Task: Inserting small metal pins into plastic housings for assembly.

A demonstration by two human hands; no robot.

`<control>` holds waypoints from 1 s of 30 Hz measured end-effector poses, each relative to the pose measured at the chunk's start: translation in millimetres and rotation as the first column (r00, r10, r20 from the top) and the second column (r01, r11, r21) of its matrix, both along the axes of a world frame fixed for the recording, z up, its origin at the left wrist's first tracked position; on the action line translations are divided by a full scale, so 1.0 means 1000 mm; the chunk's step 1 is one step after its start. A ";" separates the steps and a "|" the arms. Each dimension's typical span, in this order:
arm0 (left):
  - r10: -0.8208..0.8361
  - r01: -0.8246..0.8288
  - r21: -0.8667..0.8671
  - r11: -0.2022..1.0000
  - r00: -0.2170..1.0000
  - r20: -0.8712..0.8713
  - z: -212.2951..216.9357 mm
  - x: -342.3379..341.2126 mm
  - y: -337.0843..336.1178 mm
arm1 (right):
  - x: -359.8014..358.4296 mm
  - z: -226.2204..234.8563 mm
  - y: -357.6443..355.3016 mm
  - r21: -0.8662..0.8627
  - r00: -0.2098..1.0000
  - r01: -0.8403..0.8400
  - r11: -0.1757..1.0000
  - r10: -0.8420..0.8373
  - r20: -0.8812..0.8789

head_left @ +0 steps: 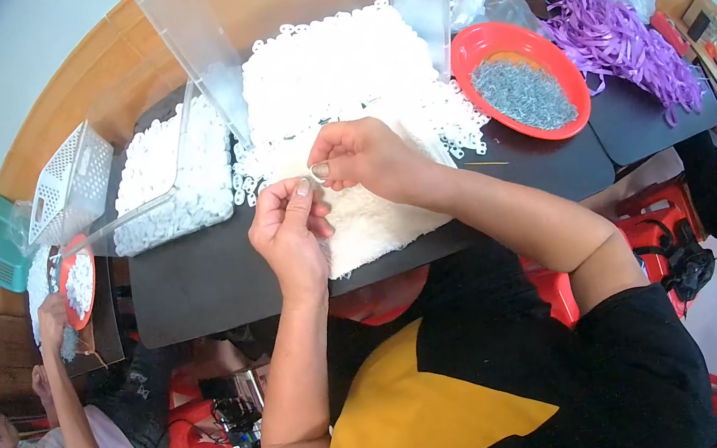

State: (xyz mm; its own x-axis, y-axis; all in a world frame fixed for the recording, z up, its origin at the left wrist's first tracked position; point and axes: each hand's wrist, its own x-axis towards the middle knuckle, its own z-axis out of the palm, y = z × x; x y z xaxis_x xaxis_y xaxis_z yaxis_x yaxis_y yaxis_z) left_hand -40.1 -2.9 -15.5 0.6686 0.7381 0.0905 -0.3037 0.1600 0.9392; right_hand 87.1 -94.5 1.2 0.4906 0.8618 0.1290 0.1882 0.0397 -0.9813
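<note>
shirt [447, 400] nearest, the right hand [357, 159] apparently pinches a small white piece [314, 175].

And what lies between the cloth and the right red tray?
The head view shows loose white pieces and, lower in the picture, a thin yellow stick.

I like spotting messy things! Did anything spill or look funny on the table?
Yes, a bit: loose white pieces are scattered on the dark table, outside the big heap. A thin yellow stick lies near them by itself. I can't tell if that's accidental.
</note>
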 end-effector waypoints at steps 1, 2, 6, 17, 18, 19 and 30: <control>0.000 0.000 0.000 1.000 1.000 -0.003 0.000 0.000 0.000 | 0.000 -0.001 0.000 -0.008 0.998 0.012 1.000 -0.011 0.062; -0.010 0.010 0.013 1.000 1.000 0.007 0.000 0.000 0.001 | 0.000 -0.001 0.000 -0.008 0.998 0.011 1.000 -0.011 0.059; -0.045 0.045 0.036 0.998 0.999 0.014 -0.003 -0.001 0.002 | -0.008 -0.001 0.000 0.037 0.998 0.008 0.999 -0.010 0.069; -0.035 0.038 -0.016 0.999 0.991 0.127 0.003 -0.002 0.000 | -0.006 -0.003 0.002 0.134 0.989 -0.008 0.991 0.027 -0.143; -0.033 0.036 -0.017 0.999 0.988 0.149 0.004 -0.002 -0.001 | -0.006 -0.001 0.001 0.146 0.983 -0.005 0.989 0.032 -0.180; -0.037 0.040 -0.015 0.999 0.988 0.150 0.006 -0.002 -0.003 | -0.005 0.002 0.000 0.159 0.975 -0.002 0.987 0.037 -0.218; -0.033 0.020 0.081 0.997 0.987 0.157 0.003 -0.003 -0.003 | 0.001 0.013 -0.009 0.069 0.959 -0.119 0.991 0.132 -0.252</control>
State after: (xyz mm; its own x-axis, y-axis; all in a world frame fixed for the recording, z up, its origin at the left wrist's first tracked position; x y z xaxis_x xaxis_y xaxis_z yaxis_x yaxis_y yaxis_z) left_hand -43.5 -6.3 -12.2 0.6603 0.7067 0.2541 -0.4464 0.0973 0.8895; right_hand 88.0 -103.4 13.8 0.4016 0.9139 0.0601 -0.0787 0.0998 -0.9919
